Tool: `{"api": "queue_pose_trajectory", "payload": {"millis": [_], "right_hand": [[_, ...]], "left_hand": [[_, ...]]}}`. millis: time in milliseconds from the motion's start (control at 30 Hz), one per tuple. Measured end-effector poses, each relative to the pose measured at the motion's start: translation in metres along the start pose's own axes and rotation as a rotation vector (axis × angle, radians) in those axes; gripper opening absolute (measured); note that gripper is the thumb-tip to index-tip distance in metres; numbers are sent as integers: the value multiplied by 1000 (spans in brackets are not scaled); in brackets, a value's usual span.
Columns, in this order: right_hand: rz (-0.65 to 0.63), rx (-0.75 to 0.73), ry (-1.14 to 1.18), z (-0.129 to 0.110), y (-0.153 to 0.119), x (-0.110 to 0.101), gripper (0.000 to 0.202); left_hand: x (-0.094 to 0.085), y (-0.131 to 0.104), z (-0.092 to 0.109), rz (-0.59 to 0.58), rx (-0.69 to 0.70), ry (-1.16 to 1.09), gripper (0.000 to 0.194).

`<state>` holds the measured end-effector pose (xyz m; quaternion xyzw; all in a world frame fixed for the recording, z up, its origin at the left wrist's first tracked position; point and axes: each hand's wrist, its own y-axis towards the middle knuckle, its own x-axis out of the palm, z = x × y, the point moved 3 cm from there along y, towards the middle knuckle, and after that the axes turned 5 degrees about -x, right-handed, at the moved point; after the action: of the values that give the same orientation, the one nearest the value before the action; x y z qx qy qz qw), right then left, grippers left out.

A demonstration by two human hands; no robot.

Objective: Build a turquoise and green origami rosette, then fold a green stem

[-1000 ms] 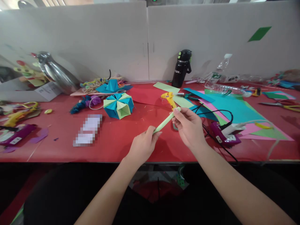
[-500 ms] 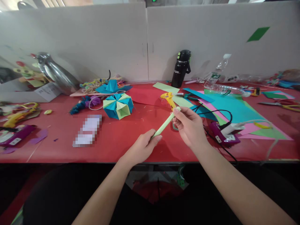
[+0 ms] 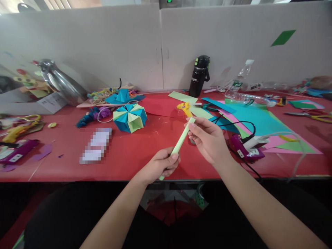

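A pale green folded paper strip [image 3: 183,138] runs slantwise between my two hands, above the front of the red table [image 3: 135,152]. My left hand [image 3: 164,162] is closed round its lower part, thumb on top, and the strip's lower end sticks out below the fingers. At the upper end, my right hand [image 3: 207,138] pinches the strip between thumb and fingers. Just beyond the right hand lies a yellow glue gun [image 3: 184,109]. To the left, a blue and pale green folded-paper ball [image 3: 130,118] sits on the table.
A blurred pale rectangular object [image 3: 96,145] lies at left. At the right are a purple power strip [image 3: 246,148] with cables and coloured paper sheets [image 3: 264,119]. Behind stand a black bottle [image 3: 199,76] and a steel jug [image 3: 61,81], near a grey partition [image 3: 109,48].
My left hand has shifted its grip further up the strip, so the lower end now shows below it. The strip has turned a little steeper, and its upper end is slightly further left.
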<state>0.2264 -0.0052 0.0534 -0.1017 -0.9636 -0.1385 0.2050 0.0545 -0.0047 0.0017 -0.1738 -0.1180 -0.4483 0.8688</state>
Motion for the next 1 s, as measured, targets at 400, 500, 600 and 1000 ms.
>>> {"api": "queue_pose_trajectory", "payload": {"millis": [400,500,600,1000], "right_hand": [[-190,55,-21,-7,1,0,29],[-74,21,-90,-4,2,-1,28],[44,-67,-220,-3,0,-2,26],[-397,116,18,-2,-3,-1,23]], "left_hand": [[2,-9,5,-130,-72,23,31],[5,-6,9,138,20,355,33],[6,-4,11,423,110,745,33],[17,-7,-3,-99,20,32,36]]}}
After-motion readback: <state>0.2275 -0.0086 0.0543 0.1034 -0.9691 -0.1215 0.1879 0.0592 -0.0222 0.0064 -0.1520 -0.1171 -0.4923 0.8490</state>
